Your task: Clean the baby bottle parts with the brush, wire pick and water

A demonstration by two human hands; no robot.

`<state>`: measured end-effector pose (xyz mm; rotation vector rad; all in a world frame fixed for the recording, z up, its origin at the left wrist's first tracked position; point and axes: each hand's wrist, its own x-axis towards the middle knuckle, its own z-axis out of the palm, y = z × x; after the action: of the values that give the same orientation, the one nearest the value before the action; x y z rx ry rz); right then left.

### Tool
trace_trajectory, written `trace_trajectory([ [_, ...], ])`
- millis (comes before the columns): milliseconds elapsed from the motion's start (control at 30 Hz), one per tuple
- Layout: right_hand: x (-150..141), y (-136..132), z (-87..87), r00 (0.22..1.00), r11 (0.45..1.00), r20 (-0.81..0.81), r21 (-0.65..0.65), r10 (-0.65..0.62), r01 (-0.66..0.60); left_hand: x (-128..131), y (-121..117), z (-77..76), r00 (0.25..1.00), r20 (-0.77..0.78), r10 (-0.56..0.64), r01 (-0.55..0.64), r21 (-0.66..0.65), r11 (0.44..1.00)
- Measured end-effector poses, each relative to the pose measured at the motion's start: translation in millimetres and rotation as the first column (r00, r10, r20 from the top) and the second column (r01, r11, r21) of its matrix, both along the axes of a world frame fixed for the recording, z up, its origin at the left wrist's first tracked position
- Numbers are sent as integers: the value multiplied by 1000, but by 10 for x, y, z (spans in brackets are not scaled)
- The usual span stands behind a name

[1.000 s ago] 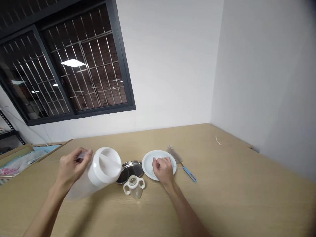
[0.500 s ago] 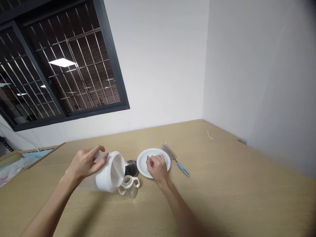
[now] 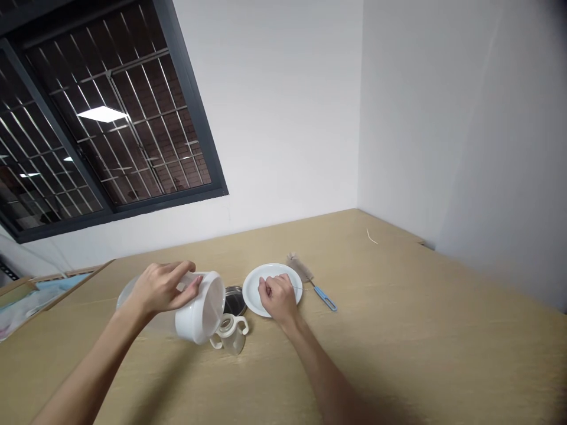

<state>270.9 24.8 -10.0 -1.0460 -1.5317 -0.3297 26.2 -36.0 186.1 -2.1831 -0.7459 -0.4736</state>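
Note:
My left hand [image 3: 166,287] grips a large pitcher [image 3: 189,321] with a translucent body and white top, tipped on its side above the table. Its wide white opening faces right, close over a small clear baby bottle [image 3: 233,341] with two cream handles. No liquid can be made out between them. My right hand [image 3: 278,297] is closed in a fist over a white plate [image 3: 252,298]. A thin wire-like line sticks out at the right of the fist; what the fingers hold is hidden.
A dark, shiny metal tray or lid [image 3: 234,301] lies between pitcher and plate. Right of the plate is a bottle brush [image 3: 325,298] with a blue handle. A thin pale strip [image 3: 371,236] lies farther back. An open box [image 3: 26,301] with plastic bags stands at the left.
The view has shifted slightly. The pitcher's opening has come a little nearer to the bottle's mouth. My right hand stays closed over the plate.

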Motion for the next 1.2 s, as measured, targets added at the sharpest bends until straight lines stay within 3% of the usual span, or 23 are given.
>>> trace_trajectory([
  [833,-3,20,-18,1000,1000,5,9,1,-1,-18,49,-21,1000,-21,0,0,17,1000],
  [1200,-2,5,1,1000,1000,0,10,7,-7,-217,51,-89,979,194,69,-51,-97,994],
])
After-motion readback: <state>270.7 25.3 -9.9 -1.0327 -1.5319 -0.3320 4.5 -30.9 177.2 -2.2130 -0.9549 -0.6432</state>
